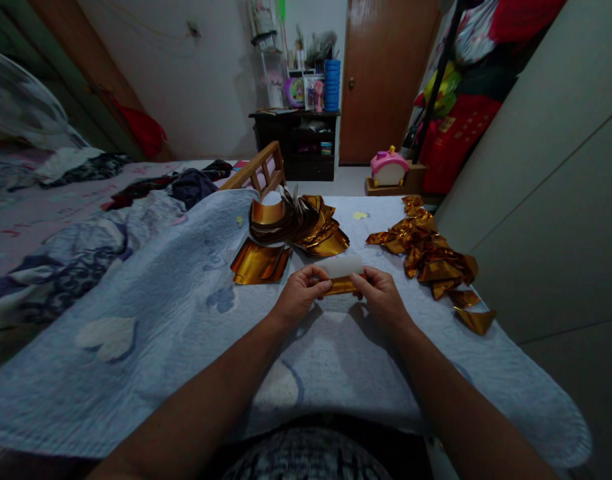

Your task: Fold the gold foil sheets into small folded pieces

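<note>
Between my two hands is a sheet of gold foil paper (342, 268), its white back facing up and a gold strip showing along the near side. My left hand (305, 288) pinches its left end with thumb and fingers. At the right end, my right hand (379, 290) pinches it the same way. Just beyond my left hand lies a stack of gold foil paper sheets (261, 260), some curled and fanned out. To the right is a heap of folded gold foil pieces (426, 250).
A pale blue quilted cloth (186, 347) with heart patterns covers the surface under my hands. On the left, a bed (51, 220) holds rumpled bedding. Behind stand a dark cabinet (296, 143), a wooden door (381, 80) and a pink toy (389, 167). A pale cupboard wall (551, 200) borders the right side.
</note>
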Demonstrator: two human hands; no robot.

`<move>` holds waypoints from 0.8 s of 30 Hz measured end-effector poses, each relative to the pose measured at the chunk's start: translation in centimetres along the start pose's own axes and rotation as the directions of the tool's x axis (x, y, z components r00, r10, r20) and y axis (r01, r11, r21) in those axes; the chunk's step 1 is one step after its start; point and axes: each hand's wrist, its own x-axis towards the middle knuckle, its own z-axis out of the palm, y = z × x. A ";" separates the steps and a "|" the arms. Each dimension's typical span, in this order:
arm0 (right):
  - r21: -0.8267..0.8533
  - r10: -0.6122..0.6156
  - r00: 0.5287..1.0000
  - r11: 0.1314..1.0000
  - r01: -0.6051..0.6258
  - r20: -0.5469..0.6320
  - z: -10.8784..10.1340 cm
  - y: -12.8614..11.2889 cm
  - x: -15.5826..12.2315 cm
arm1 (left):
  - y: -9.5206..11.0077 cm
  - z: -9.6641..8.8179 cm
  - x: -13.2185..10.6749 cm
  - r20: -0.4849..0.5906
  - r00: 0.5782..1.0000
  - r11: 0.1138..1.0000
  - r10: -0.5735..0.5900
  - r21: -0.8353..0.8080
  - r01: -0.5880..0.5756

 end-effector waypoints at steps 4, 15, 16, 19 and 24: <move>0.013 -0.001 1.000 1.000 0.001 0.006 0.0 0.0 0.0 | 0.0 0.0 0.0 0.017 1.000 1.000 0.007 -0.009 -0.007; 0.046 0.047 0.999 0.998 -0.047 0.003 0.0 0.1 0.0 | 0.1 0.3 -0.1 -0.009 1.000 0.997 -0.006 -0.077 0.005; 0.047 0.050 0.999 0.998 -0.050 0.000 0.0 0.1 0.0 | 0.1 0.3 -0.1 -0.018 1.000 0.997 -0.009 -0.076 0.007; 0.058 0.058 0.998 0.997 -0.057 -0.008 0.0 0.0 0.0 | 0.0 0.2 -0.1 -0.046 0.999 0.998 -0.024 -0.062 0.021; 0.101 0.054 0.998 0.993 -0.052 -0.016 0.0 -0.1 0.0 | -0.1 -0.1 -0.1 -0.001 0.999 0.999 -0.054 -0.006 0.054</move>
